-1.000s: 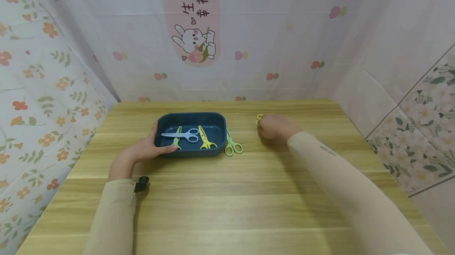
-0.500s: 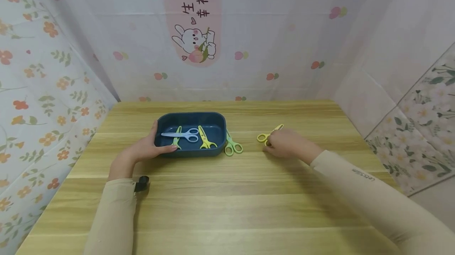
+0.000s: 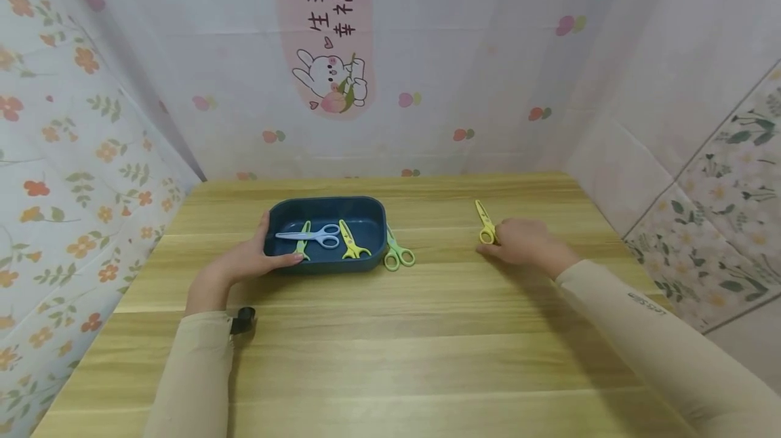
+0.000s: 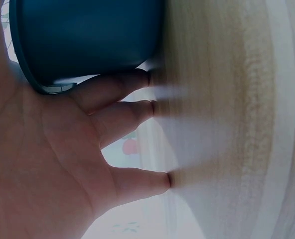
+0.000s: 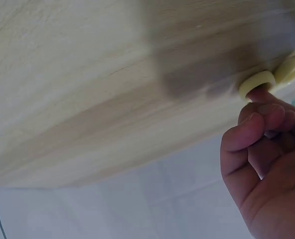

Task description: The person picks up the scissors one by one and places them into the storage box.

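Note:
My left hand [image 3: 247, 260] holds the left end of a dark blue plastic box [image 3: 332, 267], its thumb along the front rim. In the left wrist view the other fingers reach down beside the box wall [image 4: 87, 40] to the wooden table. Inside the box lie blue scissors [image 3: 314, 235] across green scissors [image 3: 302, 248], and yellow scissors [image 3: 349, 240]. To the right, my right hand [image 3: 525, 243] pinches another pair of yellow scissors [image 3: 483, 215] by the handles, blades pointing away from me. One handle ring [image 5: 257, 82] shows beyond the fingertips in the right wrist view.
Light green scissors [image 3: 398, 255] lie against the right side of the box, handles towards me. The wooden table [image 3: 390, 356] ends at a patterned curtain [image 3: 427, 72] at the back. More patterned cloth [image 3: 79, 153] hangs at the left.
The right hand has moved to the right and slightly towards me with the yellow scissors, whose blades have turned to point away. The left hand and box stay put; the head view shifts slightly.

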Demonstrator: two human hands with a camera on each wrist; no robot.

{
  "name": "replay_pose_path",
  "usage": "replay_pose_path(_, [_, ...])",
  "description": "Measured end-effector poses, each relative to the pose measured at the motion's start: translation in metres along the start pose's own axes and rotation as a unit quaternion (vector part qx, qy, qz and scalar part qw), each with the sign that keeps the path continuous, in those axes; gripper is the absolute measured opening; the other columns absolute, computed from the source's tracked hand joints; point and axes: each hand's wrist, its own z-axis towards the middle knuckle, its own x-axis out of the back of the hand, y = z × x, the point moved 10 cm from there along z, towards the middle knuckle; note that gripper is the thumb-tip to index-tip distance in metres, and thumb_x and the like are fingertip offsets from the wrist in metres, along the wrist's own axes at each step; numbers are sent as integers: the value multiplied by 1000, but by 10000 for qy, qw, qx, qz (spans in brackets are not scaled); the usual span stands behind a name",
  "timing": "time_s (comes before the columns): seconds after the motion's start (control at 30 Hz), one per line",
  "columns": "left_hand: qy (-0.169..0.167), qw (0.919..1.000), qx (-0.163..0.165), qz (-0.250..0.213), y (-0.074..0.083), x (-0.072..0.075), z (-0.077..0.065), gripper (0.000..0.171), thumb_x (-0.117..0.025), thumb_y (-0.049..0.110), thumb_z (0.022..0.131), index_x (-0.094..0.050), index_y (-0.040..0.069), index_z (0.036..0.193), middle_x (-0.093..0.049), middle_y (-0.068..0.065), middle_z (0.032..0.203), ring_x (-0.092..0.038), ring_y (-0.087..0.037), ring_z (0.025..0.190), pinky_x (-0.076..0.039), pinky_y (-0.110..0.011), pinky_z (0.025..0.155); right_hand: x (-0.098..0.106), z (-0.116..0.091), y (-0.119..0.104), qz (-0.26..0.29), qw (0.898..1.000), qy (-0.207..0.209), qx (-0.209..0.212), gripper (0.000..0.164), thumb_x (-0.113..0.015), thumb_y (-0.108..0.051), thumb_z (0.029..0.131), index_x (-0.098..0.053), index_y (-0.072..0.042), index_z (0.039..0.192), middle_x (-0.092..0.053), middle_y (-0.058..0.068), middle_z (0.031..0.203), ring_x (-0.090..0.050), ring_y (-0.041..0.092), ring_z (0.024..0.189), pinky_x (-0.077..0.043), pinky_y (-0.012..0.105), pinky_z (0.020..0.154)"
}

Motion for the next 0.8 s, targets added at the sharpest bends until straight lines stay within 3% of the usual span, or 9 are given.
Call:
replay_pose_path(0.27, [81, 10000, 16, 48, 0, -1, -1, 140, -68, 76, 90, 32, 12, 164, 2, -37, 174, -21, -61, 157, -26, -70, 127, 6, 12, 10, -124, 9995, 272, -114, 52, -72, -60, 96, -53, -17, 74, -57, 3, 80, -50, 18, 65, -40, 35, 55])
replay_pose_path(0.53, [147, 9998, 38, 109, -3, 3, -1, 140, -67, 77, 90, 32, 12, 164, -1, -39, 173, -23, -62, 156, -28, -71, 126, 7, 22, 13, 352, 9992, 147, -129, 53, -77, -61, 91, -56, -16, 74, -59, 7, 92, -50, 19, 71, -39, 34, 58])
replay_pose_path(0.67, [154, 9998, 34, 127, -4, 4, 0, 140, -68, 77, 89, 33, 13, 164, 0, -38, 174, -24, -62, 156, -28, -70, 126, 7, 24, 13, 645, 9978, 49, -157, 52, -77, -59, 92, -56, -16, 72, -58, 6, 92, -49, 18, 73, -38, 33, 60])
replay_pose_path(0.8, [191, 9996, 46, 203, -3, 4, 2, 141, -67, 78, 89, 31, 12, 165, -3, -38, 174, -27, -61, 155, -30, -70, 125, 3, 27, 18, 1044, 9940, -123, -299, 51, -80, -54, 91, -54, -16, 70, -51, -1, 75, -44, 16, 66, -35, 31, 57])
